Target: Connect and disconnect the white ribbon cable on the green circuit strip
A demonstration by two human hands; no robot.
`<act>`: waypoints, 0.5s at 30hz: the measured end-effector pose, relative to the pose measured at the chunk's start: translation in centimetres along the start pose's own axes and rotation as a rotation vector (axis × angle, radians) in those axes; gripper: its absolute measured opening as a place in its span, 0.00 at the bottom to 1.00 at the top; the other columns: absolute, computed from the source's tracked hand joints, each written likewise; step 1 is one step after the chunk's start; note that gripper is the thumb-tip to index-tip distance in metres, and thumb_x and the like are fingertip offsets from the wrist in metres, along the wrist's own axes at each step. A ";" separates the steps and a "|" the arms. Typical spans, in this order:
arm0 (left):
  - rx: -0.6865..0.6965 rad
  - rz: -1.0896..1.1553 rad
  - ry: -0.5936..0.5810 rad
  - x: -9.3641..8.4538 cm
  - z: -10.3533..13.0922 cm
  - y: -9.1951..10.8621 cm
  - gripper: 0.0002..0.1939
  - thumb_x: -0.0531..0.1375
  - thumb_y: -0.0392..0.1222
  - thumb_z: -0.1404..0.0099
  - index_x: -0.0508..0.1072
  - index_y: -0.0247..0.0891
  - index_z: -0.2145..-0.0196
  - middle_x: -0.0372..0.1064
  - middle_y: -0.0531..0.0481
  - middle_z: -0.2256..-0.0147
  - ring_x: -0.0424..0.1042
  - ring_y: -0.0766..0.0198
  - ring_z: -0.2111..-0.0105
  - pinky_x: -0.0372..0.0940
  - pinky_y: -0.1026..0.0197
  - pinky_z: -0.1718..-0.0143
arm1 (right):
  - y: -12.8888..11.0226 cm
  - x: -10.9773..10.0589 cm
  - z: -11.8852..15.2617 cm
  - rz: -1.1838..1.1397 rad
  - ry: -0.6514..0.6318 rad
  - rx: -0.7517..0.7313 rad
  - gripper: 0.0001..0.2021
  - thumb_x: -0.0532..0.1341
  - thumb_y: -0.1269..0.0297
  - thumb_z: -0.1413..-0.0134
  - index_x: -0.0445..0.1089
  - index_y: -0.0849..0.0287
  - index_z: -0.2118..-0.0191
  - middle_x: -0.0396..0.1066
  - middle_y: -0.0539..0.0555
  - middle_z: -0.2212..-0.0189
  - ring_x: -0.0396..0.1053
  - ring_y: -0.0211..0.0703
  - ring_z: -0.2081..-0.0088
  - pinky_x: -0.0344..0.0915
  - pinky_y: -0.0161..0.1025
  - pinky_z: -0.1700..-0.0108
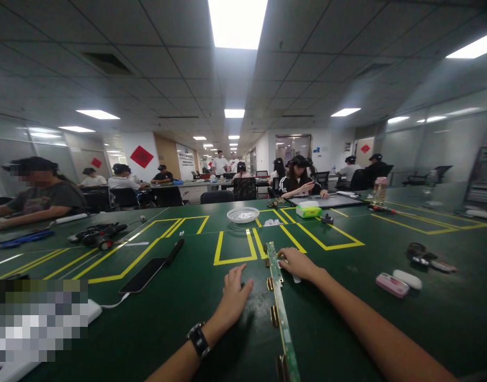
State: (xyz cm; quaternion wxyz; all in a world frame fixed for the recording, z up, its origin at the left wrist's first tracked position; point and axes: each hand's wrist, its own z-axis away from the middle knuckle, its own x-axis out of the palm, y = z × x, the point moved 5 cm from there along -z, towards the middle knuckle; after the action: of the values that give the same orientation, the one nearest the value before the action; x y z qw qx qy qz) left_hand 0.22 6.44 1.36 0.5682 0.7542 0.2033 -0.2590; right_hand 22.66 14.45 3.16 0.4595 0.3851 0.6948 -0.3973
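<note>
Table: wide and green, marked out with yellow tape [235, 261]; the table top [148, 329] bears everything named below.
Circuit board [284, 318]: long and narrow, it lies between the two hands and runs from the near edge of view towards the tape. Its length probably makes it prone to swing or flex, so it seems best steadied at two well-separated places, with any turning slow and level.
White basket [243, 214]: round and shallow, beyond the board's far end.
Right hand [301, 262]: at the board's far end, on its right side, fingers bent towards the edge. Whether they pinch it or only touch it, I cannot tell; a light hold on the bare rim looks kinder than pressure on the face.
Left hand [236, 297]: to the left of the board and apart from it, fingers loosely spread, thumb away from them, holding nothing. From here it seems well placed to steady the middle, palm low.
Phone [148, 275]: dark screen up, left of the left hand, cable attached.
Metal blocks [274, 317]: they jut from the board's left side; fingertips probably do better between them than on them.
</note>
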 end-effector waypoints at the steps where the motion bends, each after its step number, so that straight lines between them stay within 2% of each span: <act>1: 0.005 -0.003 -0.005 0.0 0.1 0.2 0.27 0.49 0.48 0.36 0.57 0.39 0.41 0.54 0.43 0.42 0.50 0.53 0.42 0.47 0.52 0.42 | 0.6 0.0 -0.1 0.026 0.015 0.012 0.15 0.57 0.62 0.46 0.71 0.62 0.56 0.72 0.60 0.62 0.67 0.49 0.58 0.59 0.39 0.58; 3: 0.022 -0.008 -0.005 0.0 0.3 0.5 0.27 0.49 0.48 0.36 0.57 0.38 0.41 0.54 0.42 0.42 0.50 0.52 0.42 0.47 0.52 0.43 | 1.1 0.1 -0.1 0.054 0.049 0.014 0.14 0.57 0.63 0.46 0.71 0.63 0.56 0.70 0.61 0.59 0.66 0.49 0.56 0.58 0.39 0.54; 6: 0.053 -0.007 0.000 0.1 0.5 0.9 0.27 0.48 0.48 0.36 0.57 0.37 0.42 0.54 0.42 0.42 0.51 0.53 0.42 0.48 0.53 0.43 | 0.6 0.5 0.0 0.047 0.098 -0.019 0.14 0.55 0.63 0.44 0.71 0.63 0.56 0.69 0.61 0.56 0.64 0.48 0.54 0.56 0.40 0.50; 11: 0.095 -0.020 -0.018 0.4 0.7 1.2 0.27 0.50 0.46 0.38 0.59 0.37 0.42 0.58 0.42 0.44 0.53 0.54 0.44 0.48 0.56 0.43 | -1.7 1.8 0.2 0.015 0.074 -0.075 0.14 0.53 0.62 0.42 0.70 0.61 0.55 0.68 0.60 0.54 0.63 0.48 0.51 0.56 0.42 0.49; 15: 0.099 -0.028 -0.034 0.5 0.9 1.5 0.26 0.52 0.44 0.39 0.60 0.38 0.43 0.59 0.43 0.45 0.54 0.54 0.44 0.49 0.55 0.44 | -2.3 2.3 0.3 -0.045 0.043 -0.115 0.17 0.52 0.63 0.41 0.68 0.59 0.49 0.66 0.58 0.48 0.60 0.48 0.46 0.53 0.42 0.45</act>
State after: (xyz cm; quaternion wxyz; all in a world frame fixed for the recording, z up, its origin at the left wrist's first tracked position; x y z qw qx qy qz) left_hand 1.35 5.20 1.97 0.5300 0.7738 0.1911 -0.2896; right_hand 20.04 13.65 1.33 0.4571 0.3507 0.7346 -0.3585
